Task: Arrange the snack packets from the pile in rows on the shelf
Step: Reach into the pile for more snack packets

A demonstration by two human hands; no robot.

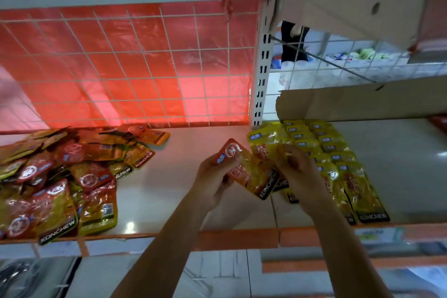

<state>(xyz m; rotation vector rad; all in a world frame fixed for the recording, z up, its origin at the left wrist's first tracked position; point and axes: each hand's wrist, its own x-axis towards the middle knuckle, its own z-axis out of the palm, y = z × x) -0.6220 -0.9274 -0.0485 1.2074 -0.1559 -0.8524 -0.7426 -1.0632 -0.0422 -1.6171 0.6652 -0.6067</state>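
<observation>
A loose pile of red and yellow snack packets (63,174) lies on the left of the white shelf (157,189). At the right, yellow packets (338,164) lie in overlapping rows running front to back. My left hand (212,181) grips a red-topped packet (251,174) above the shelf's middle. My right hand (297,174) holds the right side of that packet bundle, its fingers curled over yellow packets beneath. How many packets the two hands hold is hidden.
A wire grid (135,68) with red plastic sheet behind it backs the shelf. A slotted white upright (262,72) divides the bays. Cardboard (362,101) overhangs the yellow rows. An orange strip (237,239) edges the shelf front.
</observation>
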